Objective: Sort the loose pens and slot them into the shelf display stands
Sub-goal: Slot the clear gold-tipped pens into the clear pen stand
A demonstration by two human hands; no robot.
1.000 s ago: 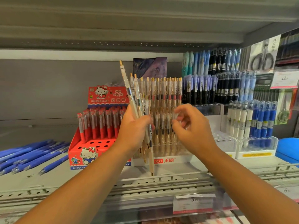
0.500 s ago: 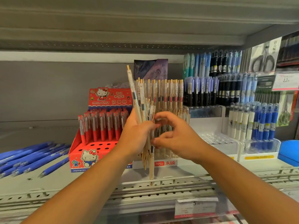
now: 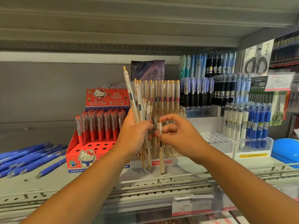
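My left hand (image 3: pixel 135 135) grips a bunch of cream pens with gold tips (image 3: pixel 131 97), tips pointing down, one pen sticking up higher than the rest. My right hand (image 3: pixel 176 132) pinches a single cream pen (image 3: pixel 161 152) just right of the bunch and holds it upright, tip down. Behind both hands stands the clear display stand (image 3: pixel 161 162) with a red label, its rows filled with matching cream and gold pens (image 3: pixel 165 92). The lower rows of the stand are hidden by my hands.
A red Hello Kitty box (image 3: pixel 97 139) of red pens stands to the left, with open holes in front. Loose blue pens (image 3: pixel 30 157) lie at far left. Stands of blue and black pens (image 3: pixel 213 88) and white and blue pens (image 3: pixel 249 125) fill the right.
My right hand reached into the bunch, took hold of one pen and drew it out to the right and down. The left hand kept the bunch in place.
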